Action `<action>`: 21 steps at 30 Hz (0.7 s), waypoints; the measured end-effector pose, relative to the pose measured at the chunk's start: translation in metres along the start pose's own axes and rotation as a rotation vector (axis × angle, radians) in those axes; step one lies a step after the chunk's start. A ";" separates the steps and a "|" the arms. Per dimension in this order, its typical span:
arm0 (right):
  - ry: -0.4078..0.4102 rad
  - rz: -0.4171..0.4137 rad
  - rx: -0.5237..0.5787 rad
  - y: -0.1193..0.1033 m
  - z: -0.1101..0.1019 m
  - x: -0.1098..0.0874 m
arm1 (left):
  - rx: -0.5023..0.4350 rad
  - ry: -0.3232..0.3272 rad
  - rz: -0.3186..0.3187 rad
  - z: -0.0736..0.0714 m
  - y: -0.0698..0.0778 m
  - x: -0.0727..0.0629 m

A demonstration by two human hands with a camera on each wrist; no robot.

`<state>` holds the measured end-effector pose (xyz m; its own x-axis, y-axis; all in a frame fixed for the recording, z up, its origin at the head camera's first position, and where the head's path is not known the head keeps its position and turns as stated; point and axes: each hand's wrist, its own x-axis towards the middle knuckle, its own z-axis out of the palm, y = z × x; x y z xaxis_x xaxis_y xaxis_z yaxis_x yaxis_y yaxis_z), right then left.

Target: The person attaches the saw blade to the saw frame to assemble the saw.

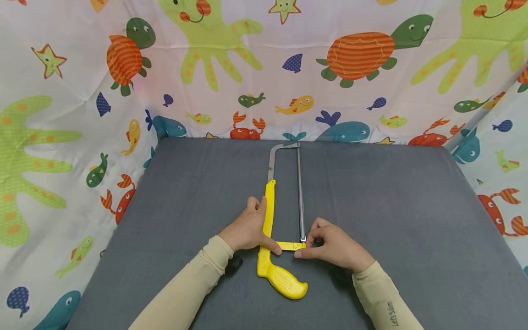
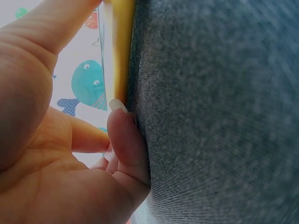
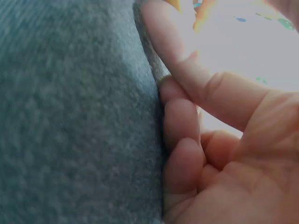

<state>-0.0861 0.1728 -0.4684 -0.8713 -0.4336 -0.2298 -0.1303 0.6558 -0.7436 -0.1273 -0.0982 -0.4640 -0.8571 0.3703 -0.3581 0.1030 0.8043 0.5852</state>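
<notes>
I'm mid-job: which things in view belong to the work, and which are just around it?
In the job:
- yellow-handled hacksaw, its frame held by the left hand
- its metal blade, lower end by the right hand

Just around it:
- grey tabletop
- sea-animal print fabric

The head view faces forward and down onto the grey surface [image 1: 396, 211]; both wrist views skim it closely.

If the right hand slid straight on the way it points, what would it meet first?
The right hand would first meet the yellow bracket of the hacksaw, at the end where the silver bar joins it. They seem to be touching there, though depth is hard to judge.
</notes>
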 end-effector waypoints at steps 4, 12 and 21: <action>0.010 -0.012 -0.002 0.000 0.001 0.002 | 0.009 0.001 0.000 -0.001 0.000 0.000; -0.022 -0.070 -0.002 0.005 -0.001 0.001 | 0.006 0.007 -0.008 0.000 -0.001 0.001; -0.060 -0.096 0.013 0.006 -0.006 -0.001 | 0.011 0.011 -0.002 0.002 0.000 0.001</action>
<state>-0.0885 0.1809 -0.4692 -0.8254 -0.5301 -0.1942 -0.2052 0.6021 -0.7716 -0.1276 -0.0973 -0.4659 -0.8629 0.3636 -0.3509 0.1068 0.8100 0.5767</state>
